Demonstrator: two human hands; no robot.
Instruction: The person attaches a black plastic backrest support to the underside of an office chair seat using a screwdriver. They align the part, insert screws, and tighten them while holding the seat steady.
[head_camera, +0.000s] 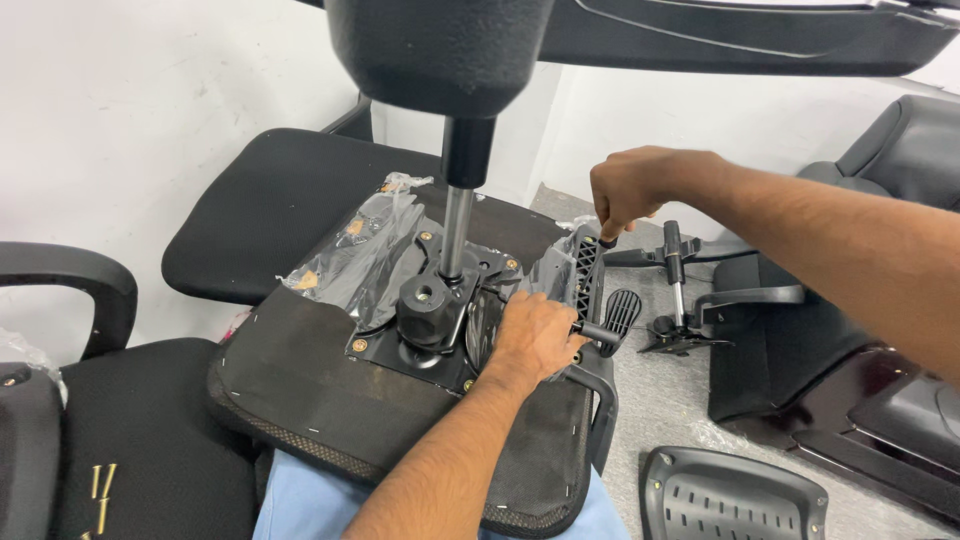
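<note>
both hands on the armrest (588, 268), its length running away from the person: right hand (628, 190) clamped on the far end, left hand (535, 338) gripping the near end.

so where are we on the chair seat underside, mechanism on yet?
Done, apparently: the mechanism plate sits on the upturned seat with brass bolts at its corners and the gas lift column standing in it. In hand: the left hand steadies the armrest bracket while the right hand works its top. Left: plastic wrap, loose parts on the floor.
</note>
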